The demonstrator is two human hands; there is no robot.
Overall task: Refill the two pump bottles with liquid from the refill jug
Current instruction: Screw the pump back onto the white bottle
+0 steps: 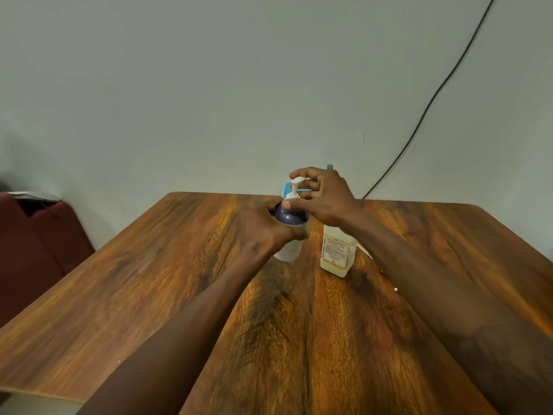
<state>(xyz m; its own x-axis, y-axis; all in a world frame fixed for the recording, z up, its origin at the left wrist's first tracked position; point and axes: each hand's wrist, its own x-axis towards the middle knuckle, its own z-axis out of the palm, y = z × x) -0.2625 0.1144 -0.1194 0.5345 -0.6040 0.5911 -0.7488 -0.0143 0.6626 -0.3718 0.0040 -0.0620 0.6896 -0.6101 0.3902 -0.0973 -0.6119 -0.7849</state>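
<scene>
The left hand (263, 232) gripped a pump bottle (289, 232) standing on the wooden bench (149, 280); the right hand (324, 196) pinched its white pump head (297, 182).

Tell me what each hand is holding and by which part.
Left hand grips the dark-topped pump bottle around its body. Right hand holds that bottle's white pump head with its fingers.

Clear bottle (338, 253) label: blue vertical text, apparently "BIOLHEX CHG"; smaller red print unreadable
</scene>
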